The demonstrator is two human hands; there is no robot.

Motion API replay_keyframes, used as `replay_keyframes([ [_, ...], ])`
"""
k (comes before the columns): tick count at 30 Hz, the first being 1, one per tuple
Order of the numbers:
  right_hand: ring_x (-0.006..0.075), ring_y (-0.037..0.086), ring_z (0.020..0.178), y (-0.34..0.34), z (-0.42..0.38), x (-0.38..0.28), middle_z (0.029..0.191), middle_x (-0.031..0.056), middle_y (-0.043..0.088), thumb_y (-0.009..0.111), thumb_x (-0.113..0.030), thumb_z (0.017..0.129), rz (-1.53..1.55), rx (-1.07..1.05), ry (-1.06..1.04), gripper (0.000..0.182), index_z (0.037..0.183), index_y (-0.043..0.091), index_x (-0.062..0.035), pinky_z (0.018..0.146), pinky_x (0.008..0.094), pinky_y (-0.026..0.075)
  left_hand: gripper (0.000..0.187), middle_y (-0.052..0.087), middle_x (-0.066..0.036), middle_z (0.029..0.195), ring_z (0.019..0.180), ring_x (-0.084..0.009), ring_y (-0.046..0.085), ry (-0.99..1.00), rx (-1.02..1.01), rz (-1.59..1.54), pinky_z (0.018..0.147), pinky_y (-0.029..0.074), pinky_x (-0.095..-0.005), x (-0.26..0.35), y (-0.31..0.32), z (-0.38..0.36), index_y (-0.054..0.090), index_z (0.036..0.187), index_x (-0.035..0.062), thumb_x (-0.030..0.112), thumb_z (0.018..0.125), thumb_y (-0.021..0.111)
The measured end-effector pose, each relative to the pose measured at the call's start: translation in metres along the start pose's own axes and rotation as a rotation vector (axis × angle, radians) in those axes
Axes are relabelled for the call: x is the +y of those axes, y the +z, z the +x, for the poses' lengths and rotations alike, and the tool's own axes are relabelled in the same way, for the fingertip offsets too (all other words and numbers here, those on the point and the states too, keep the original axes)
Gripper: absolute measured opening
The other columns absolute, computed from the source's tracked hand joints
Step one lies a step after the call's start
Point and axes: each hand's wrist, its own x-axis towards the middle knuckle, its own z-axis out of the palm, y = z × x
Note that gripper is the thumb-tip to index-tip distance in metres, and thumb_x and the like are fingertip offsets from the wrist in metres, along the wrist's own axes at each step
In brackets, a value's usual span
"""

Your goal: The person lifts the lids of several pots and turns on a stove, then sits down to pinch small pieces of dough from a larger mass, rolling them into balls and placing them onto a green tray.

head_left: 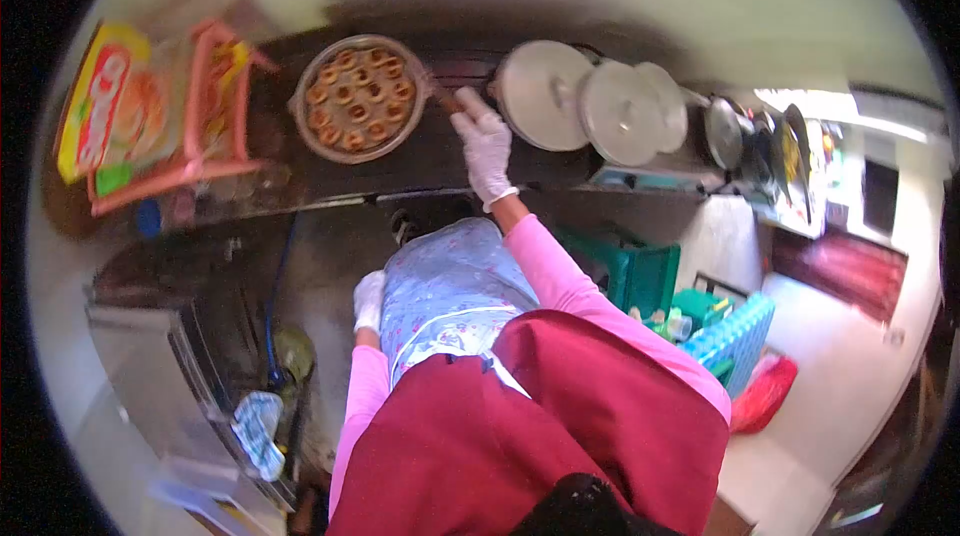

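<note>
My right hand [487, 144], in a white glove, reaches over the dark counter between a round pan [362, 114] and a large round lid [546, 96]. Its fingers are near a brown, stick-like thing [448, 99] beside the pan's right edge; whether they grip it is blurred. Inside the pan sit several small brown ring-shaped pieces in a pale layer. My left hand [370, 301], gloved too, hangs low at the left side of the blue flowered apron [450, 271]; its fingers are too indistinct to tell their pose.
A pink rack [215, 96] with a yellow-and-red packet [115, 106] stands left. More lids [622, 114] and pans [724, 134] line the counter at right. Below are green crates [640, 276], a blue basket [735, 331], a red bag [765, 394] and a patterned cloth [258, 434].
</note>
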Motion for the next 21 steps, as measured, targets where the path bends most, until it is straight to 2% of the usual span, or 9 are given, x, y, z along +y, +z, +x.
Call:
replay_keyframes([
  [1, 0.0254, 0.062, 0.092, -0.021, 0.014, 0.001, 0.093, 0.0155, 0.066, 0.066, -0.011, 0.081, 0.171, 0.130, 0.098, 0.037, 0.118, 0.065, -0.0081, 0.081, 0.0378, 0.048, 0.030, 0.069, -0.011, 0.103, 0.092, -0.0253, 0.064, -0.125, 0.172, -0.590, 0.080, 0.050, -0.0387, -0.056, 0.022, 0.014, 0.070, 0.106, 0.0048, 0.028, 0.088, 0.061],
  [3, 0.0119, 0.063, 0.084, -0.082, 0.045, 0.005, 0.090, 0.0173, 0.068, 0.065, -0.003, 0.082, 0.603, 0.366, 0.056, 0.028, 0.109, 0.066, 0.0043, 0.070, 0.0340, 0.048, 0.027, 0.065, -0.003, 0.087, 0.066, -0.0132, 0.054, -0.441, 0.168, -0.650, 0.055, 0.046, -0.0304, -0.069, 0.000, 0.007, 0.069, 0.107, 0.0122, 0.028, 0.086, 0.065],
  [5, 0.0183, 0.066, 0.081, -0.163, 0.073, 0.044, 0.088, 0.0197, 0.069, 0.068, -0.019, 0.083, -0.382, 0.363, 0.131, 0.028, 0.100, 0.066, 0.0039, 0.067, 0.0366, 0.048, 0.021, 0.061, -0.001, 0.078, 0.060, -0.0134, 0.054, -0.604, 0.248, -0.653, 0.048, 0.042, -0.0290, -0.082, -0.014, -0.006, 0.068, 0.099, 0.0113, 0.027, 0.086, 0.063],
  [10, 0.0419, 0.065, 0.077, -0.266, 0.135, 0.173, 0.075, 0.0224, 0.066, 0.064, -0.049, 0.080, -0.716, 0.482, 0.442, 0.050, 0.083, 0.068, 0.0003, 0.068, 0.0512, 0.047, 0.022, 0.048, -0.002, 0.052, 0.035, -0.0147, 0.039, -0.778, 0.309, -0.714, 0.031, 0.026, -0.0309, -0.080, -0.024, -0.038, 0.053, 0.068, 0.0122, 0.023, 0.087, 0.057],
  [13, 0.0433, 0.066, 0.080, -0.274, 0.141, 0.181, 0.078, 0.0240, 0.067, 0.063, -0.055, 0.078, -0.900, 0.377, 0.400, 0.056, 0.085, 0.070, 0.0007, 0.068, 0.0528, 0.048, 0.023, 0.046, -0.001, 0.052, 0.037, -0.0125, 0.040, -0.646, 0.223, -0.625, 0.033, 0.029, -0.0306, -0.064, -0.020, -0.039, 0.053, 0.064, 0.0121, 0.020, 0.086, 0.055],
  [16, 0.0421, 0.067, 0.085, -0.281, 0.140, 0.185, 0.085, 0.0242, 0.069, 0.062, -0.056, 0.078, -1.000, 0.237, 0.370, 0.056, 0.089, 0.072, -0.0016, 0.071, 0.0515, 0.050, 0.025, 0.056, -0.012, 0.057, 0.047, -0.0254, 0.054, -0.435, 0.155, -0.317, 0.045, 0.042, -0.0404, -0.057, -0.004, -0.028, 0.060, 0.067, 0.0052, 0.022, 0.083, 0.051],
  [18, 0.0395, 0.067, 0.083, -0.275, 0.148, 0.182, 0.086, 0.0208, 0.069, 0.058, -0.051, 0.084, -1.034, 0.213, 0.402, 0.043, 0.092, 0.074, -0.0117, 0.071, 0.0499, 0.050, 0.039, 0.064, -0.024, 0.102, 0.101, -0.0441, 0.057, -0.084, 0.011, 0.384, 0.086, 0.042, -0.0501, -0.074, 0.012, -0.007, 0.068, 0.091, 0.0006, 0.030, 0.083, 0.044],
  [19, 0.0381, 0.067, 0.081, -0.269, 0.136, 0.142, 0.086, 0.0188, 0.068, 0.056, -0.048, 0.088, -0.975, 0.225, 0.486, 0.035, 0.093, 0.075, -0.0181, 0.069, 0.0493, 0.050, 0.041, 0.065, -0.022, 0.103, 0.102, -0.0419, 0.058, -0.176, 0.050, 0.144, 0.086, 0.044, -0.0488, -0.033, 0.007, -0.023, 0.068, 0.091, 0.0018, 0.032, 0.085, 0.042],
  [21, 0.0366, 0.066, 0.073, -0.272, 0.127, 0.127, 0.079, 0.0170, 0.067, 0.057, -0.042, 0.089, -1.376, 0.075, -0.131, 0.029, 0.089, 0.075, -0.0192, 0.065, 0.0477, 0.049, 0.039, 0.065, -0.021, 0.103, 0.102, -0.0410, 0.059, -0.032, -0.004, 0.371, 0.088, 0.045, -0.0483, -0.061, 0.032, -0.001, 0.069, 0.091, 0.0038, 0.034, 0.088, 0.043],
])
